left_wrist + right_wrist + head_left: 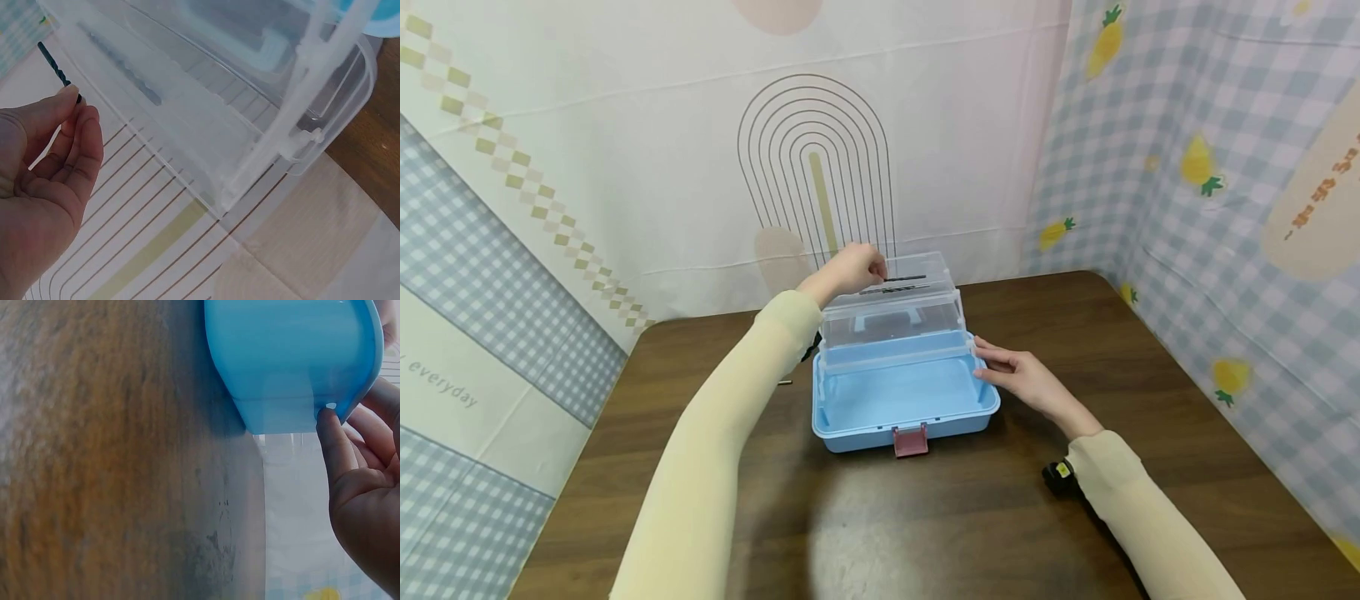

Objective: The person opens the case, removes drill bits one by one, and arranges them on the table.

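Observation:
A light blue toolbox (902, 400) stands with its clear trays (891, 321) raised toward the back. Above the upper tray my left hand (854, 268) pinches a dark drill bit (906, 277) by one end between thumb and fingertips. The twisted flutes of this drill bit (54, 64) show in the left wrist view, pointing away from the hand. Longer drill bits (895, 290) lie in the upper tray, seen through the cloudy plastic. My right hand (1022, 379) holds the box's right side at the rim, its thumb (334, 440) pressed below the edge and the fingers behind it.
A small brass-coloured rod (785, 382) lies on the brown wooden table (700, 467) left of the box. At the box's front hangs a pink latch (911, 442), flipped down. A patterned cloth (955, 142) hangs close behind the raised trays.

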A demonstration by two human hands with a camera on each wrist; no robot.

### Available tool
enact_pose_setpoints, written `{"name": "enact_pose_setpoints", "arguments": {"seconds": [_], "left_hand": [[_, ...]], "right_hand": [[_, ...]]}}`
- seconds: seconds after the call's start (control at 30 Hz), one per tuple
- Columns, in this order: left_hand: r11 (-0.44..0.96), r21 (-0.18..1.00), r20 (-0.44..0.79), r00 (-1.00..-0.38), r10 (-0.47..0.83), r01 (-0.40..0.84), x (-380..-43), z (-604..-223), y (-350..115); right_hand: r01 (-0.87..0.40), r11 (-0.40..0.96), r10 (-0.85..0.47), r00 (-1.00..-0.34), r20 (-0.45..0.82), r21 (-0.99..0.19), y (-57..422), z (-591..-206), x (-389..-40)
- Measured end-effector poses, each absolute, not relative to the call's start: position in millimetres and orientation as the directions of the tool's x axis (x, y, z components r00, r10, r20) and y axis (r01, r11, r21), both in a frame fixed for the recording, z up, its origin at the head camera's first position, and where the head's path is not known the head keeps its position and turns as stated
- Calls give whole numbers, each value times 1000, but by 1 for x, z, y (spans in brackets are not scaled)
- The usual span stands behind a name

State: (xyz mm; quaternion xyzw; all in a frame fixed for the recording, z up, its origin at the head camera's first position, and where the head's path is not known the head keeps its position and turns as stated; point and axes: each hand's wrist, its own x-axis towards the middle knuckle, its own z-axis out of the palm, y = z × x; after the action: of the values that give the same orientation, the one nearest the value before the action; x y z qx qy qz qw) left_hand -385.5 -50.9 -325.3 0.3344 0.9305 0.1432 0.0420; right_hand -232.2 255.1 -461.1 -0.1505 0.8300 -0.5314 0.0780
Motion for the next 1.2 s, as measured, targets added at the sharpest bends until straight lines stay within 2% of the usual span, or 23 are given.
{"name": "enact_pose_setpoints", "arguments": {"seconds": [0.4,0.77,1.2], "left_hand": [[731,393,24,-801,599,558,-383,-315,-89],[740,399,32,-814,579,542,-381,-308,-151],[739,558,-3,-890,456,377,-359,-299,-231]], "right_hand": [[-163,406,-330,-944,22,-900,255,-463,-234],[-167,425,-333,-943,18,-890,254,-461,-234],[-175,422,-340,-940,24,-890,256,-462,-234]]}}
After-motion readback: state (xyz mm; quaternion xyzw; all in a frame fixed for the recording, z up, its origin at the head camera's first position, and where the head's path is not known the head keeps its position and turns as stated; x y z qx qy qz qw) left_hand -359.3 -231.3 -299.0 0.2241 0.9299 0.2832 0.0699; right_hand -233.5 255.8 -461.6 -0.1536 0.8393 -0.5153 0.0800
